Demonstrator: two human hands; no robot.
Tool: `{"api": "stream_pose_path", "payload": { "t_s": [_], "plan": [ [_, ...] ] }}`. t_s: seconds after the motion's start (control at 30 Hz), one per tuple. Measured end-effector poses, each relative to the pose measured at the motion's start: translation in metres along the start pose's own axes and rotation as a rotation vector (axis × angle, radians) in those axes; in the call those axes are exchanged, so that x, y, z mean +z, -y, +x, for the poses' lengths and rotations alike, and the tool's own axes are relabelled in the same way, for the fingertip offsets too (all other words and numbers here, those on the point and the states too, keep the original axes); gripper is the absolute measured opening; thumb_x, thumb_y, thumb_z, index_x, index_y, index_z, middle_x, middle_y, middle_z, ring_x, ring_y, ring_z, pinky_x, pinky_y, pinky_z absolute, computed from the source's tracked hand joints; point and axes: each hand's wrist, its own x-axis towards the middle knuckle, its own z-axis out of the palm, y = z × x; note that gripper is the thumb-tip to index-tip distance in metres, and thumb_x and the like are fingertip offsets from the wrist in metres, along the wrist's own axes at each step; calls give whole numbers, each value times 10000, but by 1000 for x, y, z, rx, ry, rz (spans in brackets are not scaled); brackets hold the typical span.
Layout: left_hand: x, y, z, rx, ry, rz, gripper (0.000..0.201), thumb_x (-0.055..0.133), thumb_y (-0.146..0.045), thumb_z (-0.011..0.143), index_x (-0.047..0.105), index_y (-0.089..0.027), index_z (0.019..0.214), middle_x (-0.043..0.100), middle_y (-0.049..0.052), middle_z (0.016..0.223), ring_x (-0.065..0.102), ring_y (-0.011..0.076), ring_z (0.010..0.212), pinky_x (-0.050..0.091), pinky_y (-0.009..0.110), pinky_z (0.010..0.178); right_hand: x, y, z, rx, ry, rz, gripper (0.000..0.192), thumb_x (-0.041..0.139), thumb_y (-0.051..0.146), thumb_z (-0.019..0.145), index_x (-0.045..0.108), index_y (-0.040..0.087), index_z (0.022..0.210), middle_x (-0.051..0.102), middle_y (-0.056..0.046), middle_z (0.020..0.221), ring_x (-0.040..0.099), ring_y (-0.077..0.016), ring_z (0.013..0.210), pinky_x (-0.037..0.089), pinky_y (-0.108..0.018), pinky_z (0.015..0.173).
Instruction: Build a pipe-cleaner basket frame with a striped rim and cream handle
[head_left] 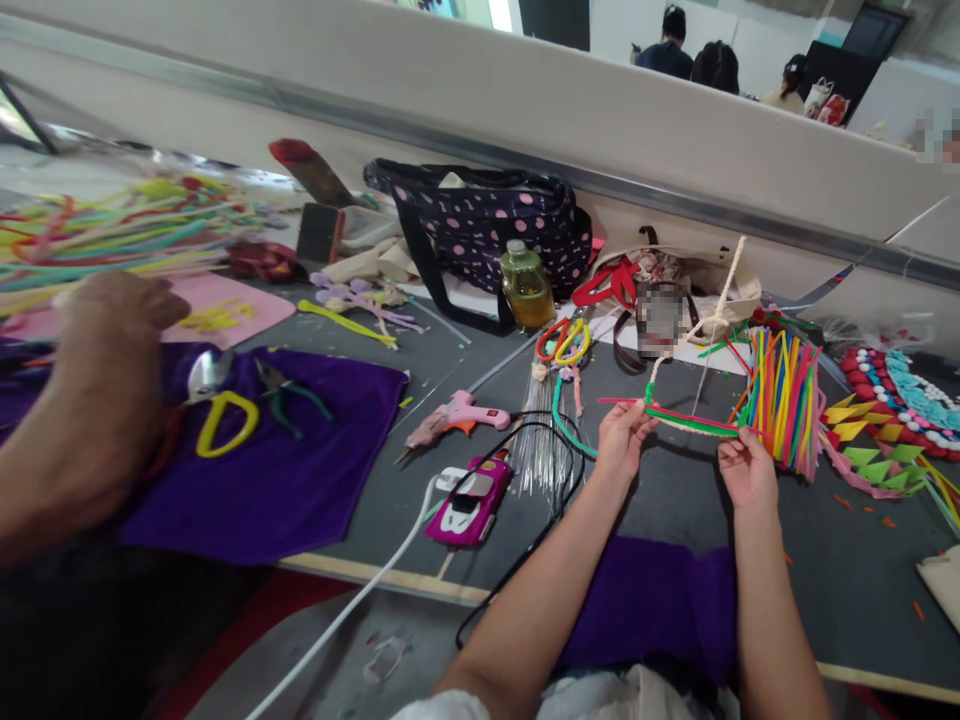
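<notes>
Just left of colored bundle (786,400): left hand (626,437) and right hand (748,470), fingertips pinching red-and-green strip (691,420) between them. Apparent step: aligning strands; next move calls for steady tension.

A: Tabletop (825,580)?
B: Matt, smooth; edging (885,682) looks like bare wood; purple cloth (300,490) soft, matt.
A: Hard goods?
B: Pink glue gun (457,415), smooth plastic; magenta case (491,490), glossy plastic; bottle (529,295), transparent, shiny; scissor blades (204,378), bright metal.
A: Red and green pipe cleaners (694,421)?
B: Fuzzy-looking; matt.
</notes>
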Motion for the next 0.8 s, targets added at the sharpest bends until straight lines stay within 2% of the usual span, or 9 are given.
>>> {"api": "stream_pose_path", "payload": {
  "t_s": [0.3,0.6,0.8],
  "plan": [
    [-1,-1,0,-11,-5,53,267,780,-211,622,530,-136,678,667,27,664,604,82,554,523,208,611,-3,1,1,4,6,9,312,771,64,557,494,184,634,509,105,552,441,-14,469,374,-135,394],
    [0,-5,-1,-42,62,53,215,762,-196,653,573,-126,728,692,67,723,661,136,674,539,231,641,-7,4,2,19,65,-45,303,765,90,568,480,178,620,573,70,650,406,-8,465,357,-137,384],
    [-2,-6,-1,-64,89,50,227,770,-203,653,587,-120,759,694,66,754,665,139,689,546,241,657,-10,5,3,37,79,-45,287,769,99,581,499,184,627,579,64,661,398,-14,460,351,-144,376]
  ]
}}
